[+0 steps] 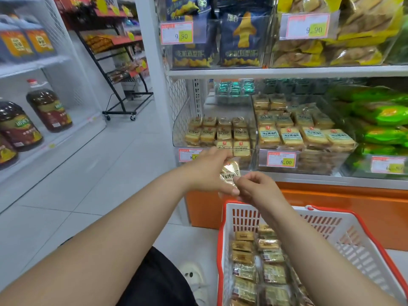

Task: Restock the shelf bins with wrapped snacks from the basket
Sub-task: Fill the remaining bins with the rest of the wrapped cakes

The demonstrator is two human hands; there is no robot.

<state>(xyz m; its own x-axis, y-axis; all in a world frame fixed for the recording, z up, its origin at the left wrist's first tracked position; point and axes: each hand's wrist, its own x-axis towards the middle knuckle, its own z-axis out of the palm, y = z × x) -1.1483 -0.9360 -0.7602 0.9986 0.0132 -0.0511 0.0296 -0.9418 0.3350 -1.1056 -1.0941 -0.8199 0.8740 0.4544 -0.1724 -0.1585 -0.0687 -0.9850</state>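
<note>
A wrapped snack (229,173) with a shiny golden wrapper is held between both hands, just in front of and below the left clear shelf bin (183,129). My left hand (207,171) grips its left side from above. My right hand (254,186) pinches its lower right edge. That left bin holds rows of the same wrapped snacks (220,133) and looks partly filled. The clear bin to its right (351,151) is stacked high with them. Below my right forearm sits a white basket with a red rim (220,239), with several wrapped snacks (254,261) inside.
Price tags (281,159) hang on the bin fronts. Green packets (384,120) fill the bin at far right; blue and yellow bags stand on the shelf above. An orange shelf base (331,208) lies behind the basket. Oil bottles (48,109) line the left shelving. A black wheeled rack (123,85) stands down the aisle.
</note>
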